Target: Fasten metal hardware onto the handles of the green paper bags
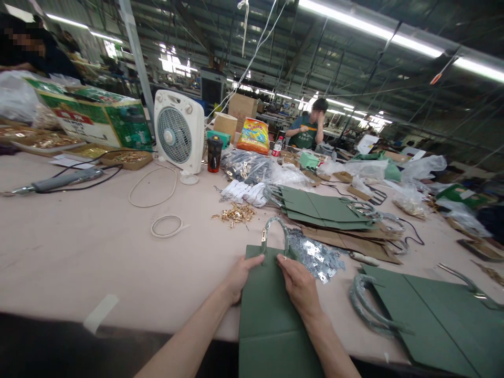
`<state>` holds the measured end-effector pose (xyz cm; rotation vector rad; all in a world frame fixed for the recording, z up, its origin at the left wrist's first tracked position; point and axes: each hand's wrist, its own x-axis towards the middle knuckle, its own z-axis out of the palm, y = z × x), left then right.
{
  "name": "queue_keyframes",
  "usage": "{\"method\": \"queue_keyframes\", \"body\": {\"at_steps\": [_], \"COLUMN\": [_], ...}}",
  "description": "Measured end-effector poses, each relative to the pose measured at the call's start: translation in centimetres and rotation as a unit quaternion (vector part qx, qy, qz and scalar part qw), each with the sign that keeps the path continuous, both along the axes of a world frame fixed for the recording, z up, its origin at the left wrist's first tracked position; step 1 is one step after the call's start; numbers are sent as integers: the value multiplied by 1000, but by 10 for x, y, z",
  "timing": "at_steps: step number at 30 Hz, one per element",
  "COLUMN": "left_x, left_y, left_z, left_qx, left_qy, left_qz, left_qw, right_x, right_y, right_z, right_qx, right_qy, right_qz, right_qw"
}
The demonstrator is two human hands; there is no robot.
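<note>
A flat dark green bag panel [271, 315] lies in front of me, its lower part hanging past the table's front edge. Its looped handle [276, 223] is wrapped in clear plastic and has a gold fitting on its left side. My left hand [241, 275] grips the panel's left edge, thumb on top near the handle's base. On the other side, my right hand [298, 282] is closed at the right handle base, its fingertips pressed together there. Whether a small part sits under those fingertips is hidden. Small silver metal plates [315, 254] are heaped just beyond my right hand.
More green bag panels [326, 207] are stacked behind the plates, and another panel [437, 310] lies at right. Loose gold fittings [236, 214] are piled ahead. A white fan [179, 131], a dark tumbler [214, 154] and a corded grey tool [66, 179] stand or lie leftward. A person [309, 128] sits across.
</note>
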<state>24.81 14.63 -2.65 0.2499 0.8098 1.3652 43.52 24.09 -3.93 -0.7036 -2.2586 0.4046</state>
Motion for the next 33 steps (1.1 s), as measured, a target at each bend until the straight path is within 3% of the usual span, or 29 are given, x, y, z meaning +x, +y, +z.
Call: {"method": "queue_keyframes", "body": {"at_steps": [11, 33], "left_x": [0, 1], "left_y": [-2, 1], "left_z": [4, 2], "left_qx": [3, -10], "left_qy": [20, 23], "left_qz": [5, 7], "left_qw": [1000, 1000], "right_x": [2, -3], "right_y": [10, 4], "right_z": [3, -9], "right_qx": [-8, 165], "right_qy": [-5, -61], "right_qz": [31, 3], "right_qw": [999, 984]}}
